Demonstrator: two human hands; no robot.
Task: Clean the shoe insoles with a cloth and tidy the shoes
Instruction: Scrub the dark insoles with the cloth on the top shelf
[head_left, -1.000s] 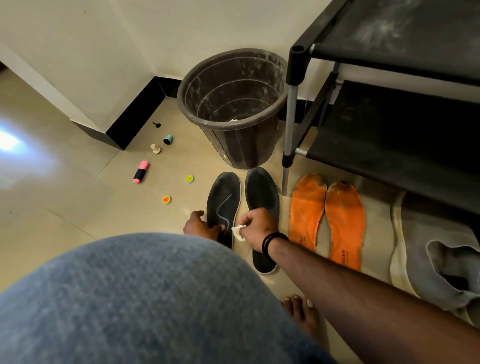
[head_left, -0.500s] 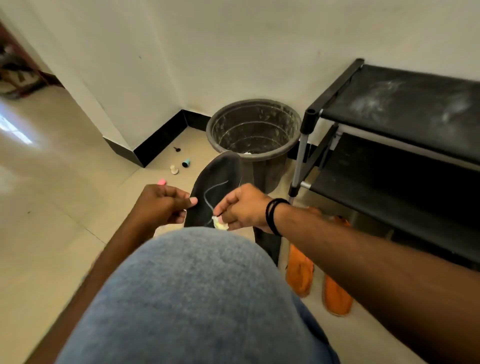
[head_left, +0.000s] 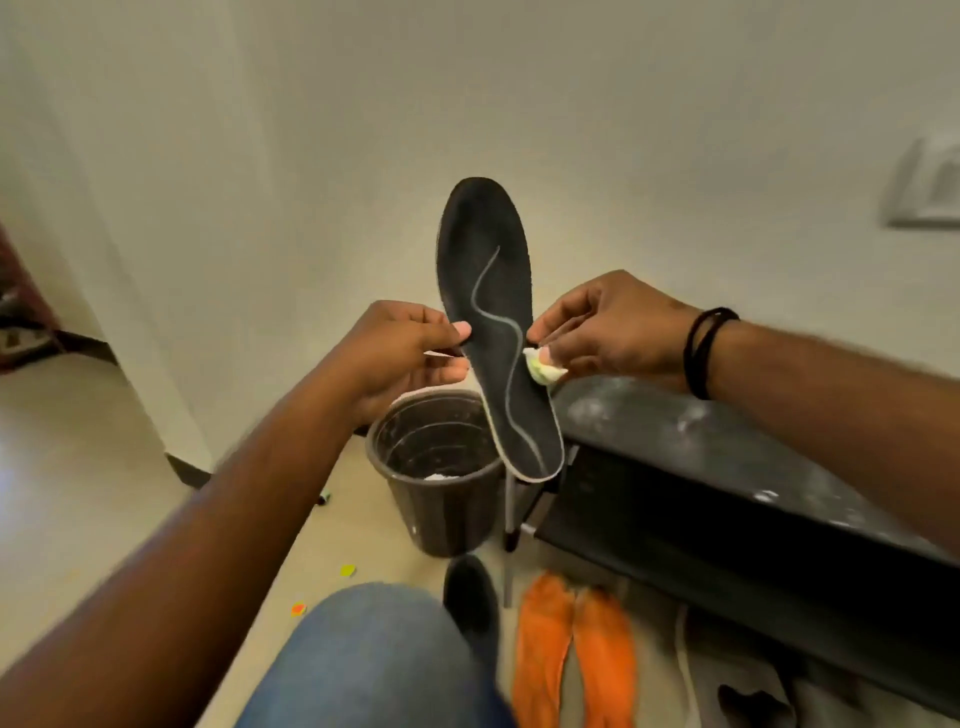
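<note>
A black insole (head_left: 491, 322) is held up in the air in front of a pale wall (head_left: 322, 130), with open wall showing behind its upper half and above it. Below it a dark bucket (head_left: 436, 473) stands on the tiled floor (head_left: 78, 457), and just to the right of the bucket the front corner of a black shoe rack (head_left: 717, 467) is seen, its dusty top edge passing behind the insole's lower end. The left hand (head_left: 395, 358) is raised from the lower left with the forearm slanting upward, and the insole's left edge is pinched near the middle between thumb and fingers. The right hand (head_left: 608, 332) is brought in from the right with the forearm nearly level and a black band (head_left: 704, 351) on the wrist; a small pale cloth (head_left: 543, 369) is gripped in its curled fingers and is held against the insole's right edge. The insole's long axis is kept nearly upright, tilted a little, with the broad rounded end uppermost and the narrower end pointing down and slightly right, and its dark face with a wavy pale line is turned toward the camera. On the floor below, a second black insole (head_left: 470, 597) is laid beside a pair of orange insoles (head_left: 571, 660), next to a knee in blue denim (head_left: 363, 660).
</note>
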